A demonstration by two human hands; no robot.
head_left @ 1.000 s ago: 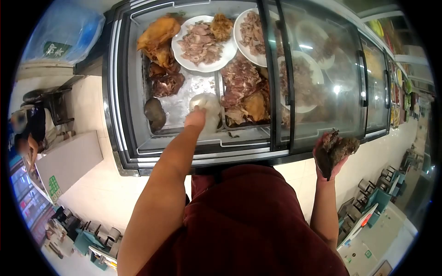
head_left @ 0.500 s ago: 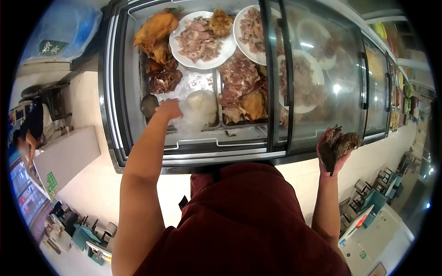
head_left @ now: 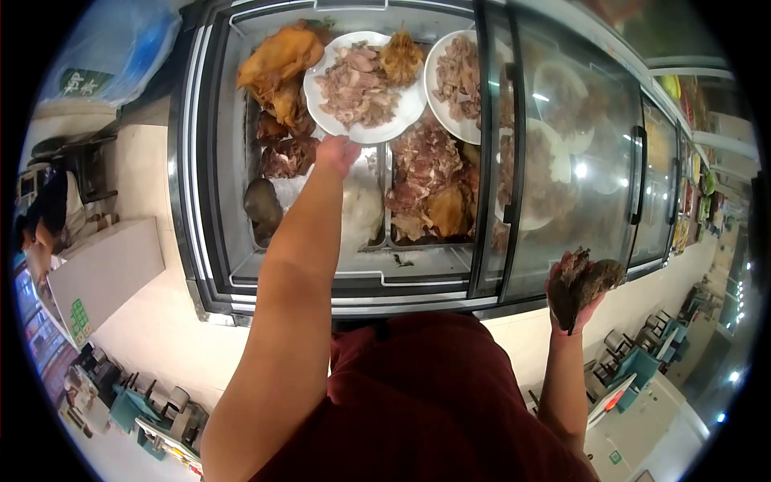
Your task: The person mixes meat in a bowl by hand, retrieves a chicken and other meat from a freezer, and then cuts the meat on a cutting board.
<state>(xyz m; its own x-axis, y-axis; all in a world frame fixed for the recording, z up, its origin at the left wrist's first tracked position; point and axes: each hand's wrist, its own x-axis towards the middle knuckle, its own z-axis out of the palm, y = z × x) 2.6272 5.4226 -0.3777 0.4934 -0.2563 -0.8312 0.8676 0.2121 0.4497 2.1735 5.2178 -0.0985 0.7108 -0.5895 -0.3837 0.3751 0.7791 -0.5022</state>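
My left hand [head_left: 339, 155] reaches into the open section of the display case, its fingers curled at the near rim of a white plate [head_left: 323, 122]. That plate carries sliced meat [head_left: 357, 84] and a yellowish-brown lump [head_left: 401, 58]. Below the hand lies a whitish, cloudy bag-like heap [head_left: 361, 213]. A dark rounded piece [head_left: 263, 202] sits to its left, beside chunks of brown meat [head_left: 287, 158]. Outside the case, on the right, my right hand [head_left: 592, 309] is closed around dark brown pieces of meat [head_left: 585, 285], palm up.
Golden cooked poultry [head_left: 281, 56] fills the far left corner. A second white plate [head_left: 434, 76] is partly under the sliding glass lid [head_left: 578, 161]. Large meat pieces [head_left: 426, 177] lie in a right-hand tray. A person [head_left: 56, 201] is at a counter on the left.
My left hand has moved from the whitish heap and dark piece up to the plate's near rim. My right hand still holds the dark meat. The view has shifted slightly.
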